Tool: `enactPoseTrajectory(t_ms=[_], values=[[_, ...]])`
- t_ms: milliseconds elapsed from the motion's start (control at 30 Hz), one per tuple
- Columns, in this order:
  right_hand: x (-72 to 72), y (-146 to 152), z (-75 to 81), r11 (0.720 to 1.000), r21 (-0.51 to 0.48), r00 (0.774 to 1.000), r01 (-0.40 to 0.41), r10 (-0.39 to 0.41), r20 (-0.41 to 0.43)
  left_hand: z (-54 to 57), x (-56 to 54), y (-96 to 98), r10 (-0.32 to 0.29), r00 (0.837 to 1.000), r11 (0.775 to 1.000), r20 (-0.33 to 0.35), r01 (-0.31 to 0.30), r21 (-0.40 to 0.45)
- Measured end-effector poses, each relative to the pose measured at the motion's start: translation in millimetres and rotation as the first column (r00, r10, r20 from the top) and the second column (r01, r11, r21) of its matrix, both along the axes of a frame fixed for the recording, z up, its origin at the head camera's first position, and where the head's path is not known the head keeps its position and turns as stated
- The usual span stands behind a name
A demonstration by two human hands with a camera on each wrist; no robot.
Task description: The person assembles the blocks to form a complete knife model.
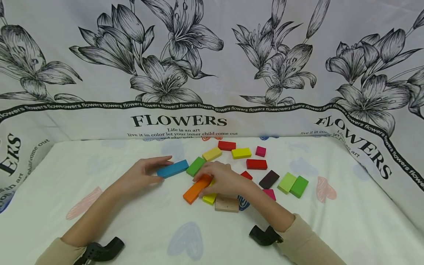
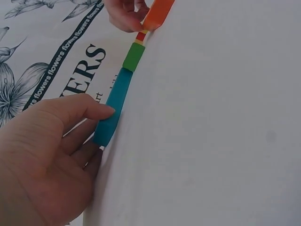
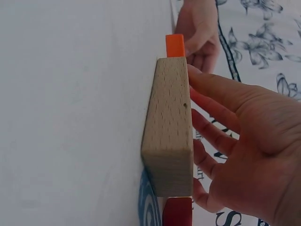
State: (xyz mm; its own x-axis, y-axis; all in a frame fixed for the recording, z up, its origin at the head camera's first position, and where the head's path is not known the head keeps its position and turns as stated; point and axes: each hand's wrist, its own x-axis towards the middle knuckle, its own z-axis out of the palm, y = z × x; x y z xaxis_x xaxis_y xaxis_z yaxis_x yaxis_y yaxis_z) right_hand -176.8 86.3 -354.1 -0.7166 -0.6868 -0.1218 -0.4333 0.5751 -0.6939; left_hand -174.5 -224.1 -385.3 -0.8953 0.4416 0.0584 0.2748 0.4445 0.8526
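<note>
My left hand (image 1: 134, 179) is at the left end of a long blue block (image 1: 172, 169), thumb on the near side and fingers on the far side. In the left wrist view the thumb presses against that blue block (image 2: 114, 110). My right hand (image 1: 226, 179) grips a long orange block (image 1: 193, 192) from above, partly covering it. Beside the orange block a yellow block (image 1: 209, 199) shows from under the hand. A green block (image 1: 195, 166) lies at the blue block's right end. The plain wooden block (image 3: 169, 108) stands large before the right palm in the right wrist view.
Beyond the right hand lie red blocks (image 1: 256, 164), yellow ones (image 1: 241, 153) and a pink cube (image 1: 260, 151). Further right are a dark block (image 1: 269, 179) and two green blocks (image 1: 299, 187). A flower-printed cloth (image 1: 185, 121) rises behind.
</note>
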Motion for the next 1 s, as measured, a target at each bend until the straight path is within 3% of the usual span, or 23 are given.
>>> enactPoseTrajectory(t_ms=[100, 300, 400, 567, 767, 1000], values=[[-0.2, 0, -0.8, 1.0, 0.019, 1.0, 0.022, -0.021, -0.005, -1.2, -0.7, -1.6, 0.02, 1.0, 1.0, -0.005, -0.02, 0.009], [0.5, 0, -1.7, 0.996, 0.037, 0.997, 0.077, -0.076, -0.027, -3.3, -0.7, 7.4, 0.119, 0.992, 0.992, -0.028, -0.12, -0.044], [0.8, -1, -1.7, 0.994, 0.038, 0.994, 0.105, -0.104, -0.034, -3.2, -1.1, 9.0, 0.13, 0.99, 0.99, -0.047, -0.133, -0.047], [0.5, -1, -2.5, 0.989, 0.04, 0.989, 0.139, -0.137, -0.048, -0.6, -2.2, 3.9, 0.099, 0.994, 0.993, -0.049, -0.102, -0.054], [-1.0, -1, -4.2, 0.983, 0.049, 0.982, 0.175, -0.171, -0.087, 2.4, -5.6, -9.5, 0.029, 1.0, 0.999, 0.0, -0.029, -0.035], [-4.0, 0, -5.4, 0.987, 0.008, 0.986, 0.16, -0.16, -0.047, 5.2, -8.2, -18.1, -0.029, 0.999, 1.0, 0.03, 0.029, -0.008]])
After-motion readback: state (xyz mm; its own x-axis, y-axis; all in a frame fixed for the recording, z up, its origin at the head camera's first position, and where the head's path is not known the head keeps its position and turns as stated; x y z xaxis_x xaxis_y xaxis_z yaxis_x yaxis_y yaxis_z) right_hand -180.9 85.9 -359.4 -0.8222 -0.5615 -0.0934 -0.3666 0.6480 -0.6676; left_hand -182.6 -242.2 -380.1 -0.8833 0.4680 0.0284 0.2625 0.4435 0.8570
